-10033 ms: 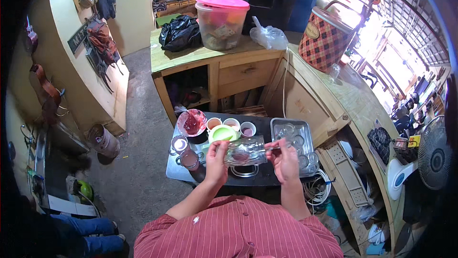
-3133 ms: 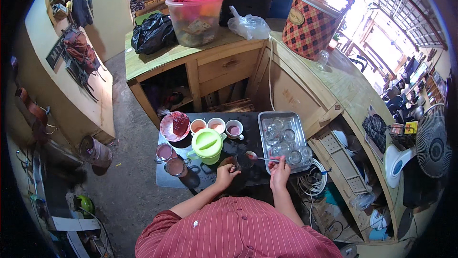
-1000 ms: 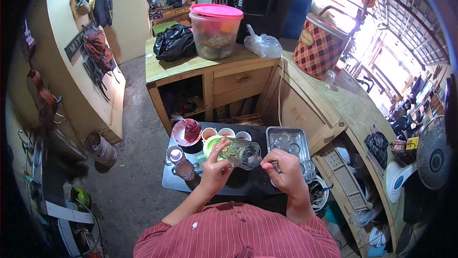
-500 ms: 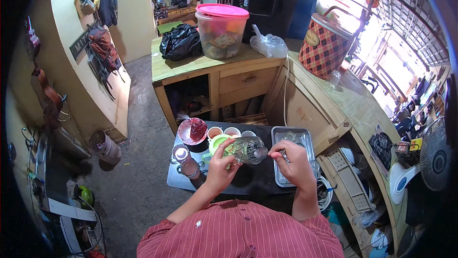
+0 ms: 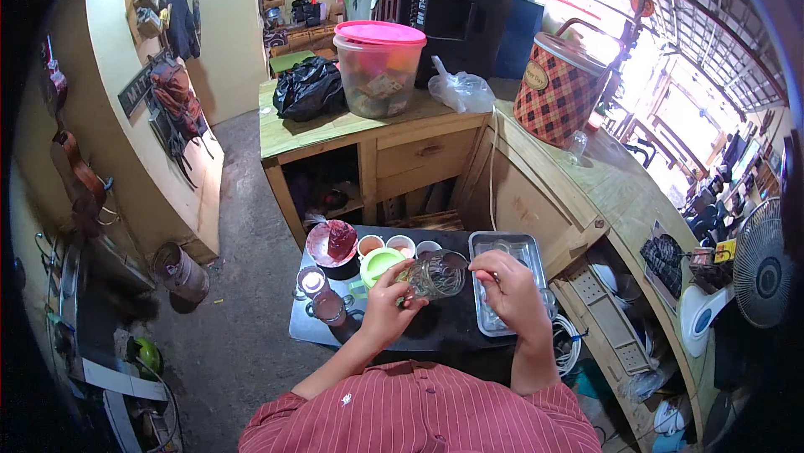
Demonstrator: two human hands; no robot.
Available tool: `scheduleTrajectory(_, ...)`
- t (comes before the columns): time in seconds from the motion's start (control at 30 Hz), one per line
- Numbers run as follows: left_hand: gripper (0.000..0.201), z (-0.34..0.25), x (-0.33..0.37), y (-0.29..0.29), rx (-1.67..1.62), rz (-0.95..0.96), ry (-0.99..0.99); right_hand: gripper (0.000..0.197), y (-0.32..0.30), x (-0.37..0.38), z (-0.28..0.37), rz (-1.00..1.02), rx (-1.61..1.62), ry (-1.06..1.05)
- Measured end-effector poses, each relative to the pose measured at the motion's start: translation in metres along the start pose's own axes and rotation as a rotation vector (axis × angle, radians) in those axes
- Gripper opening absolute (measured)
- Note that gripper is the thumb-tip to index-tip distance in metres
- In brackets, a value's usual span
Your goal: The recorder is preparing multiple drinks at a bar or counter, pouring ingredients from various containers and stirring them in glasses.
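My left hand (image 5: 387, 306) is closed around a clear glass jar (image 5: 431, 275), held tilted nearly sideways with its mouth to the right. At that mouth, my right hand (image 5: 511, 285) pinches what looks like a spoon; its bowl is hard to make out against the glass. Just left of the jar stands a light-green cup (image 5: 383, 260). Small white cups (image 5: 404, 245) are grouped behind. A red-stained bowl (image 5: 318, 256) holds a dark red bag. Two glass mugs (image 5: 329, 311) with brownish contents stand at the left of the low dark table (image 5: 435, 323).
A metal tray (image 5: 476, 311) with clear glasses lies at the table's right. Behind it, a wooden counter (image 5: 394, 131) carries a pink-lidded tub (image 5: 377, 76), black bag, clear plastic bag and plaid cooler (image 5: 557, 89). A white fan (image 5: 703, 319) stands far right, a bin (image 5: 182, 273) at left.
My view has shifted slightly. My right hand's fingers have moved in close to the jar's mouth; the spoon bowl seen there earlier is less distinct. My left hand keeps its hold.
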State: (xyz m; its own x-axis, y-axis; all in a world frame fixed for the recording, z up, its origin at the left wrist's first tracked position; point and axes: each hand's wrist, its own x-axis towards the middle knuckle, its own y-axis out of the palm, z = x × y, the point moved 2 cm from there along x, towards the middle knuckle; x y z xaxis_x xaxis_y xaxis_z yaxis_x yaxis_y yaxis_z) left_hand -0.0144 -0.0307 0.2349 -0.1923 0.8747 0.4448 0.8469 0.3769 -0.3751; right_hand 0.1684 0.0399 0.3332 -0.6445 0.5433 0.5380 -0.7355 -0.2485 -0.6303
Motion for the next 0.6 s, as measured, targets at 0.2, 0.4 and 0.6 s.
scheduleTrajectory(0.2,0.036,-0.002,0.004,0.002,-0.046,-0.01,0.02,0.009,0.004,0.002,-0.003,0.037,-0.132,0.003)
scheduleTrajectory(0.4,0.037,-0.003,0.008,-0.005,-0.13,0.025,0.006,0.01,0.005,0.0,0.001,-0.044,-0.242,-0.075)
scheduleTrajectory(0.6,0.031,0.007,0.005,-0.012,-0.271,0.113,-0.089,0.013,-0.014,-0.001,0.007,-0.13,-0.269,-0.039)
